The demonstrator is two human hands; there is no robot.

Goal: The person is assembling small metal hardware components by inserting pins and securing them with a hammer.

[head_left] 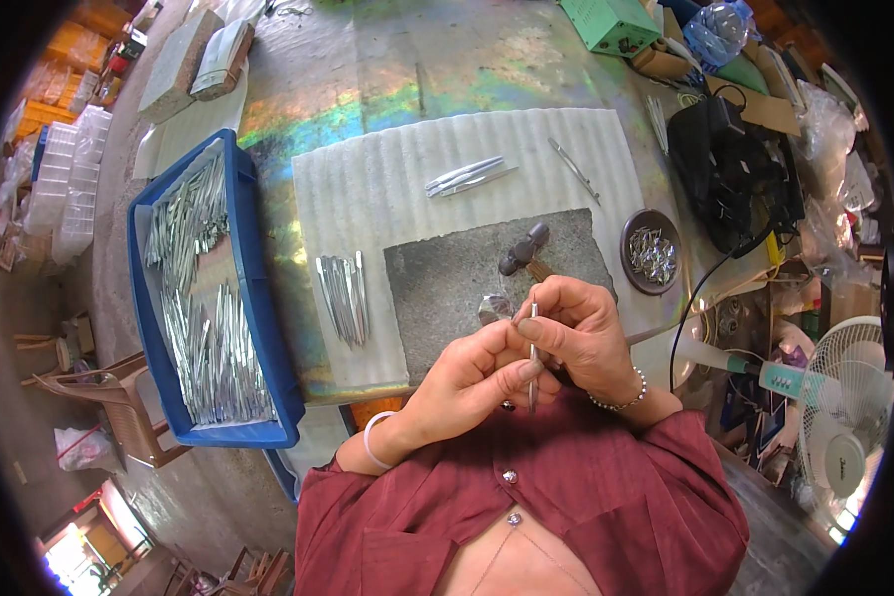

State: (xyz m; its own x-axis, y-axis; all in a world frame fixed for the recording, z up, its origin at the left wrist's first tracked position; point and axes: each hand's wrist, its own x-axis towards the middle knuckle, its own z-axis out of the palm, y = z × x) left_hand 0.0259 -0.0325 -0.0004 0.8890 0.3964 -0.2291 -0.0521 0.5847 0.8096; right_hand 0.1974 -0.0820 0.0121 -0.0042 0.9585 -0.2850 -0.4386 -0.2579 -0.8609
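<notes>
Close to my body, above the near edge of the work table, both hands pinch one slim silver metal piece (pixel 533 350) held roughly upright. My left hand (pixel 482 380) grips its lower part between thumb and fingers. The thumb and fingers of my right hand (pixel 578 326) close on its upper part. Just beyond them a hammer (pixel 523 248) lies on a grey stone slab (pixel 437 288), its handle partly hidden by my right hand. A small round metal block (pixel 494 309) sits on the slab beside my fingers. What the piece is exactly cannot be made out.
A white foam sheet (pixel 368 169) under the slab carries a row of slim metal pieces (pixel 343 298), a small pile (pixel 470 175) and a single pen-like piece (pixel 574 171). Left stands a blue tray (pixel 256 288) of similar pieces; right, a dark bowl (pixel 628 260) of small metal parts and a fan (pixel 842 397).
</notes>
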